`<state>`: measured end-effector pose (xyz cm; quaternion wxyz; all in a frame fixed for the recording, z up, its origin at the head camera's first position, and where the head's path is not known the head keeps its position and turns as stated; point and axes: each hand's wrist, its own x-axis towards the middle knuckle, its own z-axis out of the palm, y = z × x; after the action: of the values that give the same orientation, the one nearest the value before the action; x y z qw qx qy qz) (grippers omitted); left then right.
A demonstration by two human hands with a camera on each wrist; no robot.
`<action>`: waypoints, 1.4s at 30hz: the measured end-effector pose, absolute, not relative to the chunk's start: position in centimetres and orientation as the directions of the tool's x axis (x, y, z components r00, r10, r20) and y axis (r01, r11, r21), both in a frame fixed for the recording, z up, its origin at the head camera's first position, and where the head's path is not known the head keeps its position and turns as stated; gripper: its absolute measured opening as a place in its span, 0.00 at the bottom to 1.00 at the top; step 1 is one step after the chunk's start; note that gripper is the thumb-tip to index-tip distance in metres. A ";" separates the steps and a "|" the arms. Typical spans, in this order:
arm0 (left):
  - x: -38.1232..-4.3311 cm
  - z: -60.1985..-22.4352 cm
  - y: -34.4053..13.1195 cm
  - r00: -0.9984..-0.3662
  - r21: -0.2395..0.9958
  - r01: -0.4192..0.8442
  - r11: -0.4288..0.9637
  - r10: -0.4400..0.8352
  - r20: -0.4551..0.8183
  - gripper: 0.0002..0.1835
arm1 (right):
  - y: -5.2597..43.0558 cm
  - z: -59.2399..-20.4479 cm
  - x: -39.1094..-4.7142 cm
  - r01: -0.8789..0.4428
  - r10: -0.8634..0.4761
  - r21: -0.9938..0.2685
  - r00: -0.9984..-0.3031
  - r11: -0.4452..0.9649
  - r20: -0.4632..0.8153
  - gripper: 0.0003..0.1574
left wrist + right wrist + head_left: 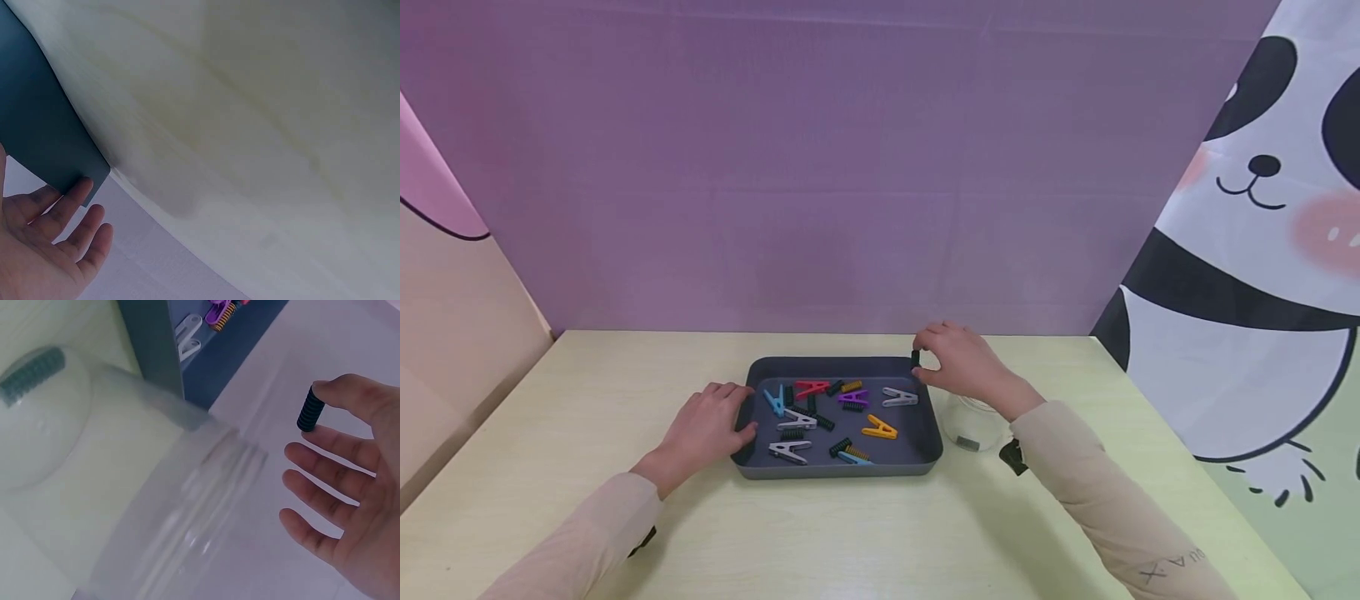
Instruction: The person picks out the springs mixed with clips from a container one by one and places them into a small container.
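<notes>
Here's the dark spring [915,359], just right of centre in the head view, pinched end to end by my right hand [958,365]; likely light and springy, surer held round its coils. My left hand [702,429], fingers relaxed, touches the tray [838,472] at its left.

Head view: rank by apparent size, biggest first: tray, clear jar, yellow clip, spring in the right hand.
1. Tray
2. Clear jar, partly hidden
3. Yellow clip
4. Held spring, clearly smallest
</notes>
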<state>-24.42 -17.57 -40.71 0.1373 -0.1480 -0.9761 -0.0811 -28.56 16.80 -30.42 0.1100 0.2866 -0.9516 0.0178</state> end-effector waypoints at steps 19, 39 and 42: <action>-24.4 -40.6 -17.5 -0.920 0.127 0.311 0.942 0.265 0.288 0.27 | 21.8 -30.3 -27.5 -0.530 -0.506 -0.002 -0.811 0.848 0.292 0.20; -24.3 -40.6 -17.6 -0.915 0.146 0.317 0.937 0.262 0.305 0.27 | 24.3 -32.0 -26.8 -0.506 -0.481 -0.040 -0.840 0.862 0.253 0.19; -24.3 -40.6 -17.6 -0.916 0.149 0.318 0.936 0.262 0.304 0.26 | 24.3 -32.3 -26.8 -0.505 -0.481 -0.045 -0.843 0.862 0.239 0.20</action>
<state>-24.26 -17.57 -40.56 0.1412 -0.1489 -0.9738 -0.0980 -26.85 24.35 -32.29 0.1106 0.2570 -0.9586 0.0533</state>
